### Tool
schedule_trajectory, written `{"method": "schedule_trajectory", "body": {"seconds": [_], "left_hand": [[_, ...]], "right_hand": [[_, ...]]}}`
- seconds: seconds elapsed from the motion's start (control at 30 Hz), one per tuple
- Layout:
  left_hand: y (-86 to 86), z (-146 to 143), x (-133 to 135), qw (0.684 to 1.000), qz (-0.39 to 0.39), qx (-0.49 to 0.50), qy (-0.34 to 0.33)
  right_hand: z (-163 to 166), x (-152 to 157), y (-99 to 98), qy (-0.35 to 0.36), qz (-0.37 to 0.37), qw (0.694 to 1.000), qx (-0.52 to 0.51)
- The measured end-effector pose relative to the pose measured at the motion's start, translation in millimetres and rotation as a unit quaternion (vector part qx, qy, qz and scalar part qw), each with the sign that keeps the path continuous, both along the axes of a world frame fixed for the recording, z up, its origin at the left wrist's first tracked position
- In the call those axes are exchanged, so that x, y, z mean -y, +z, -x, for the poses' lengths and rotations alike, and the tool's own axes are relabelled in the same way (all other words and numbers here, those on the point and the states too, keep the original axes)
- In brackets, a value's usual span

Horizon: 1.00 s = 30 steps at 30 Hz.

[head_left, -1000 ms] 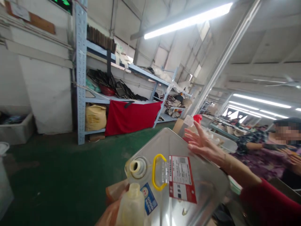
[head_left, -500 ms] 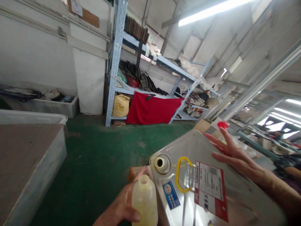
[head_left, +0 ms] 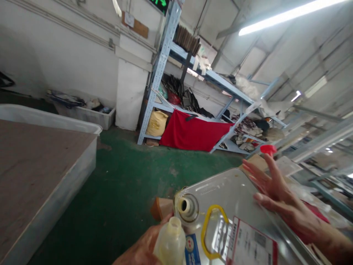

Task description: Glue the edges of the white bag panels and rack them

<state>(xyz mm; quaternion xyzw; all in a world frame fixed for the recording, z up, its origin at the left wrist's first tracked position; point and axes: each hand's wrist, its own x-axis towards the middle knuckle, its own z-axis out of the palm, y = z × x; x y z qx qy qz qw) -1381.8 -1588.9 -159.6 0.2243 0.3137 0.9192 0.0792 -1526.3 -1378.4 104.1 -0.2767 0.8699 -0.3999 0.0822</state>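
A large shiny metal can (head_left: 234,198) lies tilted in front of me, with an open spout (head_left: 185,207), a yellow handle (head_left: 207,232) and a red and white label (head_left: 252,246). My left hand (head_left: 143,248) is closed round a small pale yellow plastic bottle (head_left: 170,244), whose open neck sits just below the can's spout. My right hand (head_left: 271,189) rests flat on the can's far upper side, fingers spread. A red cap (head_left: 268,148) shows just beyond its fingertips.
A big translucent tub (head_left: 55,176) with a brown board on it stands at the left. Green floor (head_left: 124,184) stretches ahead. A blue metal shelf rack (head_left: 162,73) with a red cloth (head_left: 193,134) and a yellow sack (head_left: 156,124) lines the far wall.
My view has swung left and the tub has come into sight. The bottle in my left hand stays under the spout. My right hand has settled flat on the can.
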Motion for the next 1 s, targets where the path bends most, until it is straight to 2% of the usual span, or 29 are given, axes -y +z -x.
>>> {"method": "schedule_trajectory", "body": {"seconds": [0.13, 0.2, 0.33, 0.5, 0.6, 0.73, 0.87, 1.0], "left_hand": [[-2.6, -2, -2, 1.000, -0.004, 0.010, 0.010], [-2.7, -2, 0, 1.000, -0.002, 0.016, 0.015], [-4.7, -5, 8, 1.000, 0.008, 0.024, 0.010], [-16.2, -9, 20, 0.999, 0.031, -0.010, 0.022], [-23.7, -8, 29, 0.997, 0.077, -0.019, -0.002], [-31.9, -13, 51, 0.990, 0.137, 0.016, -0.007], [-39.7, -19, 67, 0.985, 0.157, 0.037, 0.054], [-61.0, -15, 61, 0.964, 0.191, 0.068, 0.172]], "right_hand": [[25, 21, 0.3, 0.055, -0.025, 0.998, 0.021], [30, 29, 0.9, 0.059, -0.038, 0.996, 0.046], [26, 39, -0.2, 0.035, -0.037, 0.995, 0.091], [9, 51, -5.9, 0.026, -0.068, 0.996, 0.050], [6, 52, -7.9, -0.002, -0.075, 0.996, 0.039], [11, 49, -10.2, -0.038, -0.045, 0.996, 0.066], [15, 48, -14.6, -0.050, -0.016, 0.997, 0.063], [12, 52, -18.7, -0.050, -0.016, 0.997, 0.049]]}}
